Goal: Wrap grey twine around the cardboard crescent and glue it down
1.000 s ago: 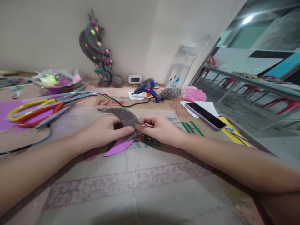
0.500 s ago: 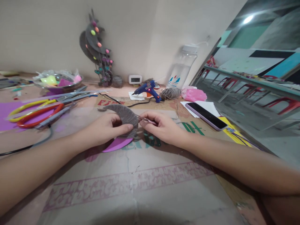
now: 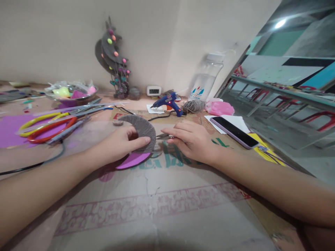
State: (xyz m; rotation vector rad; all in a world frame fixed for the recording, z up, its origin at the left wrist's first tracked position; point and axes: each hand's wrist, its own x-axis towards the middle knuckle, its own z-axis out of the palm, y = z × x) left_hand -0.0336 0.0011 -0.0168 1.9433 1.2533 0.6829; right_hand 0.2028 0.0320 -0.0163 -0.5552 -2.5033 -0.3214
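Note:
My left hand pinches a crescent moon cutout between thumb and fingers. Grey yarn is wound closely round most of it, while its lower end shows bare purple. Just right of the crescent, my right hand holds what look like small scissors, their dark tips pointing left toward the wrapped edge. The fingers cover most of the tool. A loose bit of grey yarn lies by the crescent's lower right edge.
Behind the hands lie a blue glue gun, a grey yarn bundle and a water bottle. Large scissors and a bowl are at left. A phone rests at right. Cardboard covers the table.
My right hand has drawn a little to the right, away from the crescent, and its fingers have loosened and straightened. My left hand keeps its hold on the crescent. The view has shifted slightly.

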